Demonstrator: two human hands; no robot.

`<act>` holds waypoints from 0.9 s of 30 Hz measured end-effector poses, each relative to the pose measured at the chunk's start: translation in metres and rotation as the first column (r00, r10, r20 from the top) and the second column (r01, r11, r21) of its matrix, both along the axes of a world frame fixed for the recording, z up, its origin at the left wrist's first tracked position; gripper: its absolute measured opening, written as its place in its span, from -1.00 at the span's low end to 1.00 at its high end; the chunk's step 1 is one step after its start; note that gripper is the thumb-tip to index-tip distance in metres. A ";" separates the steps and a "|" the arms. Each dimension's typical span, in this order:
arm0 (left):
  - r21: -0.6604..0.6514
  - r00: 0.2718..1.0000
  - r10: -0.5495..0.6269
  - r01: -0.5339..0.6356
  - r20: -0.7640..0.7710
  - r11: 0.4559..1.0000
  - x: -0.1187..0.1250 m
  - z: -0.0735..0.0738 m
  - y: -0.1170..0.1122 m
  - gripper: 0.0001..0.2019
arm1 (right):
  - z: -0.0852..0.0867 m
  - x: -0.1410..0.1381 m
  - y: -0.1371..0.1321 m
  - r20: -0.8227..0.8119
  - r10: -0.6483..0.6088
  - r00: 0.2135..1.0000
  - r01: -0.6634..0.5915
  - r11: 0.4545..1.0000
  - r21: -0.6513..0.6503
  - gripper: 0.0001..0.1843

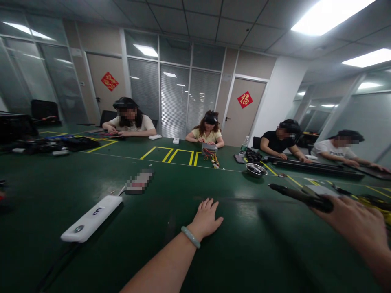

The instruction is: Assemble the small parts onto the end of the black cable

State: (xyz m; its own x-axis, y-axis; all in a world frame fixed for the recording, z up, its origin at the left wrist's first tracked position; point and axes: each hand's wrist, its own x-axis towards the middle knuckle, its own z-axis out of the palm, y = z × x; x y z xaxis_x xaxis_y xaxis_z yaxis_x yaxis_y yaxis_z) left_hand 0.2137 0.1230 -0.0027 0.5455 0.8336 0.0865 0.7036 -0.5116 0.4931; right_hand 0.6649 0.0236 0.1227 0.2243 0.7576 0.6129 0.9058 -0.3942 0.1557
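Note:
My left hand (207, 217) lies flat on the green tabletop (238, 256), palm down, with its fingers stretched out and nothing in it. A pale green bangle (191, 237) circles that wrist. At the right, my right hand (356, 219) is closed around a long dark tool (301, 196), much like an electric screwdriver. Its tapered tip points left and is held above the table. Part of the grip is hidden by the hand. Behind the tool lies a flat grey box-like thing (319, 190), partly covered.
Left of me lie a white numbered device (93, 217) with a cable and a blurred-out phone-like object (139, 181). Ahead stand a metal bowl (256, 170) and a box with coloured wires (209, 149). Several co-workers sit across the table. Yellow cables (374, 202) lie far right.

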 end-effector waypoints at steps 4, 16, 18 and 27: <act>0.170 0.989 0.088 -0.107 0.116 0.980 0.003 0.015 -0.005 -0.19 | 0.035 -0.077 0.022 0.067 0.098 0.993 -0.099 0.995 0.008 -0.31; 0.564 0.984 -0.057 -0.051 0.171 0.824 0.005 0.057 -0.038 -0.55 | -0.058 -0.267 0.066 -0.448 0.545 0.709 -0.636 0.768 -0.072 -0.55; 0.514 0.984 -0.021 -0.075 0.178 0.854 0.006 0.050 -0.032 -0.59 | -0.080 -0.280 0.068 -0.516 0.562 0.647 -0.686 0.724 -0.071 -0.54; 0.364 0.995 -0.049 0.016 0.082 0.931 0.009 0.029 -0.021 -0.44 | -0.088 -0.255 0.085 -0.812 0.507 0.290 -0.780 0.616 0.106 -0.44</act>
State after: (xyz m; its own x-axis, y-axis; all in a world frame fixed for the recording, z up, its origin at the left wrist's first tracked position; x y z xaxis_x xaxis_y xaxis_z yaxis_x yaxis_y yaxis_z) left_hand 0.2226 0.1017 0.0259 0.5481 0.7183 0.4285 0.6460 -0.6890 0.3286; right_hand 0.4100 0.1088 0.0343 -0.1863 0.9502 0.2500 0.6561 0.3097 -0.6882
